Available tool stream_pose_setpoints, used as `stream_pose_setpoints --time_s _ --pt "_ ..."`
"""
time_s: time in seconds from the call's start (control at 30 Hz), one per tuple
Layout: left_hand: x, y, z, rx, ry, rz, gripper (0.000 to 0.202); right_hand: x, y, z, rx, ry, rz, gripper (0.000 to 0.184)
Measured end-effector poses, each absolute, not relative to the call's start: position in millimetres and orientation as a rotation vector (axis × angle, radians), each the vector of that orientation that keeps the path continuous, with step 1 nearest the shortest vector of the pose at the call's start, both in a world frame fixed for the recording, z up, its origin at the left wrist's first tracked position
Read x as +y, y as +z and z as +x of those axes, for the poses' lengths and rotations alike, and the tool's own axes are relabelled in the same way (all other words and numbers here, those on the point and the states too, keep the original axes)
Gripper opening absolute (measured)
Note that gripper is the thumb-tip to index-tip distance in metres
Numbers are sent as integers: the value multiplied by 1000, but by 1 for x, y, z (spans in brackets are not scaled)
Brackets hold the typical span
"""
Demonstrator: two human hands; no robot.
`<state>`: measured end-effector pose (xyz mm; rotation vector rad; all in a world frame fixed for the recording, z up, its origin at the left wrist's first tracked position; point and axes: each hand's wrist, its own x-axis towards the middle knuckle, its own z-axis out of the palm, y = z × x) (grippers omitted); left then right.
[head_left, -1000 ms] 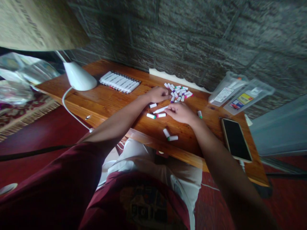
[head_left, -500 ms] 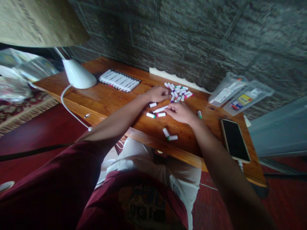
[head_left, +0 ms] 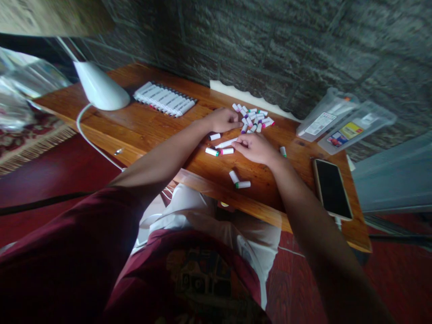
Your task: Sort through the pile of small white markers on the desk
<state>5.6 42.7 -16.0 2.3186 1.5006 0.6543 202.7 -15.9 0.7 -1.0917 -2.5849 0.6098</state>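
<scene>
My left hand (head_left: pixel 222 120) lies on the wooden tabletop (head_left: pixel 141 118), its fingertips close to a loose heap of white markers with coloured caps (head_left: pixel 251 120). My right hand (head_left: pixel 254 149) rests just below that heap, its fingers at the end of a white marker (head_left: pixel 225 143) lying between my hands. Whether those fingers grip it, I cannot tell. Several other loose markers lie nearby, among them one (head_left: pixel 212 151) near my left forearm and a pair (head_left: pixel 238 180) closer to the table's front edge. A single marker (head_left: pixel 282 151) lies to the right of my right hand.
A neat row of markers (head_left: pixel 164 99) lies at the back left, beside a white lamp base (head_left: pixel 97 85) with its cable. A smartphone (head_left: pixel 332 189) lies at the right, near two plastic cases (head_left: pixel 344 121). A stone wall (head_left: pixel 270 45) borders the table's back.
The view has tilted, so the table sits higher in the picture. My hands and the markers stay in nearly the same places on the table.
</scene>
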Motion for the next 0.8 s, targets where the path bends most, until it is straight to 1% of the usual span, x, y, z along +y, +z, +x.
stream_pose_setpoints --time_s 0.17,0.47,0.57,0.8 --pt "45 -18 4 1444 668 2331 40 -18 3 202 -2577 644 -1130 33" --pt "52 -25 1 1395 737 2335 40 -18 5 202 -2597 571 -1145 30" --pt "51 -24 2 1418 717 2324 42 -19 6 201 -2603 561 -1161 28" --pt "47 -19 4 1426 664 2318 39 -18 3 201 -2603 568 -1179 30"
